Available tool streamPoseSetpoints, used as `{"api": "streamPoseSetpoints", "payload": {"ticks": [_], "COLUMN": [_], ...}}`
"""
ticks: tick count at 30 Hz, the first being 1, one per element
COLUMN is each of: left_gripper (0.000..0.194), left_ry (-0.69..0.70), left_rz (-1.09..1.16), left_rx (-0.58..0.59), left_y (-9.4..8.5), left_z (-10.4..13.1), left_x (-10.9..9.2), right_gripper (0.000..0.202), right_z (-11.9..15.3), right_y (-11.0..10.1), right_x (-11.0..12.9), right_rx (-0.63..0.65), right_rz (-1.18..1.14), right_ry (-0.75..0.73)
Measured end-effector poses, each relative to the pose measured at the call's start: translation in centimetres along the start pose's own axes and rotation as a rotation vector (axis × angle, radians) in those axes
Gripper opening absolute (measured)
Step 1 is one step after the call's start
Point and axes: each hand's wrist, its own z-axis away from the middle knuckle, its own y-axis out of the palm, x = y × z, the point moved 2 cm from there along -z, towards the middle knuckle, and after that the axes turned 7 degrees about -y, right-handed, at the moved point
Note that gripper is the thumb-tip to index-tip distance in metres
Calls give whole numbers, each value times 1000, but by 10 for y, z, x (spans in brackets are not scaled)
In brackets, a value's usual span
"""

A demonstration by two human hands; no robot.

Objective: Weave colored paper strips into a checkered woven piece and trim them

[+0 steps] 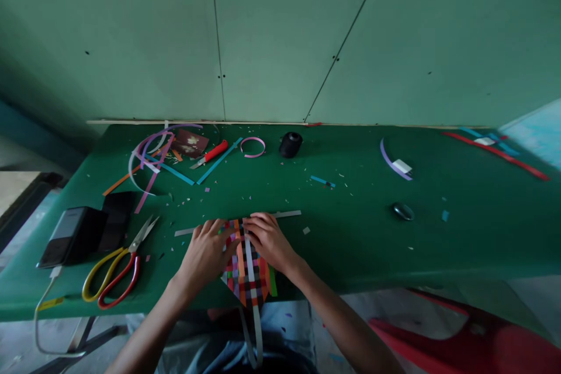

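A multicoloured mat woven from flat strips lies at the table's front edge, its pointed end towards me. My left hand grips its far left side, thumb on top and fingers curled over the far edge. On the far right side my right hand holds the mat, fingers bent over its top near the middle. A white strip runs crosswise along the far edge and sticks out past both hands. Another pale strip runs lengthwise through the weave and hangs below the table edge. The fingertips are partly hidden.
Left of my hands lie yellow-and-red-handled scissors and a dark phone-like device with a white cable. Farther back are loose coloured strips, a red cutter, a pink ring and a black spool. A red chair stands lower right.
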Motion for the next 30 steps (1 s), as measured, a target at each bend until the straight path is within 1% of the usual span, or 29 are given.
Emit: {"api": "streamPoseSetpoints", "payload": {"ticks": [3, 6, 11, 16, 23, 30], "left_gripper": [24, 31, 39, 47, 51, 52], "left_ry": [-15, 14, 77, 87, 94, 104], "left_rz": [13, 14, 31, 29, 46, 42], "left_rx": [18, -41, -117, -136, -164, -193], "left_y": [3, 12, 25, 29, 36, 42], "left_z": [-13, -16, -7, -2, 2, 4], "left_x": [3, 7, 12, 14, 18, 21], "right_gripper": [27, 33, 35, 36, 31, 31], "right_z": [0, 3, 7, 7, 6, 3], "right_y": [2, 3, 3, 2, 3, 1], "right_x": [-2, -3, -4, -3, 0, 1], "right_rx": [-39, -64, -42, -14, -2, 48], "right_rz": [-6, -9, 56, 103, 152, 241], "right_ry": [2, -33, -83, -109, -111, -159]}}
